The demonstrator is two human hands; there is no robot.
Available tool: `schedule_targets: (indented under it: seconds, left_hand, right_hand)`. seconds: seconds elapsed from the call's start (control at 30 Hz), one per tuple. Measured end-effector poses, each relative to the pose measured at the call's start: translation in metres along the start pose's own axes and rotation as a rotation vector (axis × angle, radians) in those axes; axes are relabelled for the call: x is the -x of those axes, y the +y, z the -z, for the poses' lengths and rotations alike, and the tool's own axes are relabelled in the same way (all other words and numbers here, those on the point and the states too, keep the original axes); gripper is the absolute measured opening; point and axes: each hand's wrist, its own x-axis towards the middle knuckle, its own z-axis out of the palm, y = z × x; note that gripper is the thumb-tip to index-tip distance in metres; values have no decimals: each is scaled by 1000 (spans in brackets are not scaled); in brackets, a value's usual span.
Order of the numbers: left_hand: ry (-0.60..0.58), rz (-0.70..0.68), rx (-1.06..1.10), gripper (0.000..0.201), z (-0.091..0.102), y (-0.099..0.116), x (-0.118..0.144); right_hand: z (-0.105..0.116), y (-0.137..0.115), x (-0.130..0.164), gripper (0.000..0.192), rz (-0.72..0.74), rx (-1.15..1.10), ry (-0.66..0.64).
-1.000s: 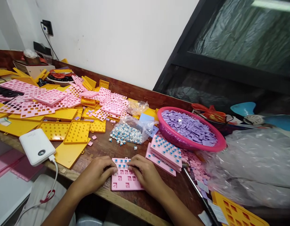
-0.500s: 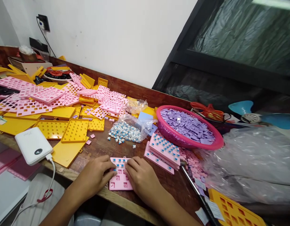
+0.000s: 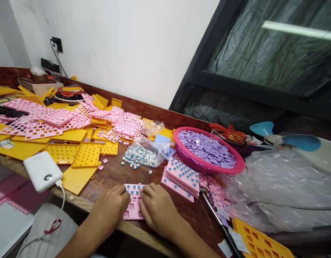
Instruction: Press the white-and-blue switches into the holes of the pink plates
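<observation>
A pink plate (image 3: 133,211) with square holes lies near the table's front edge. Blue-and-white key switches (image 3: 134,192) fill its upper rows, while the lower holes are bare. My left hand (image 3: 113,201) is closed at the plate's left side, fingers curled over the edge. On the right side, my right hand (image 3: 157,205) grips the plate with bent fingers over the upper rows and the thumb lower down. Any switch under the fingertips is hidden. Beyond the hands, loose key switches (image 3: 140,156) spill from a clear plastic bag (image 3: 162,152).
To the right are stacked pink plates with switches (image 3: 183,174), a pink basket (image 3: 236,168) of purple pieces and a metal-shafted tool (image 3: 212,209). Yellow panels (image 3: 80,178) and a white power bank (image 3: 41,170) with cable sit left. Pink grids (image 3: 57,117) pile up behind.
The view has shifted slightly. My left fingers, earlier stretched over the plate's left switches, are now more curled at its left edge. The right hand stays on the plate.
</observation>
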Motion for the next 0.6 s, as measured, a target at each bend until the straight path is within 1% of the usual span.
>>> schedule_targets:
  seconds: [0.1, 0.17, 0.23, 0.3, 0.43, 0.53, 0.6]
  left_hand:
    - [-5, 4, -3, 24, 2, 3, -1]
    - [-13, 4, -17, 24, 1, 4, -2]
    - [-14, 7, -27, 23, -3, 3, -2]
    - [-11, -2, -43, 22, -7, 1, -2]
    - [7, -56, -92, 18, -13, -3, -2]
    - [-1, -92, -102, 16, -11, -3, -3]
    - [-2, -112, -104, 16, -9, -5, -4]
  right_hand:
    - [-9, 28, -4, 22, -170, -216, 196]
    - [-18, 46, -8, 29, -261, -229, 269]
    - [-28, 59, -12, 37, -314, -192, 259]
    - [-34, 66, -15, 38, -330, -185, 211]
    - [-37, 68, -19, 30, -305, -328, 141]
    - [-35, 67, -21, 22, -330, -438, 153]
    - [-33, 68, -21, 16, -365, -457, 164]
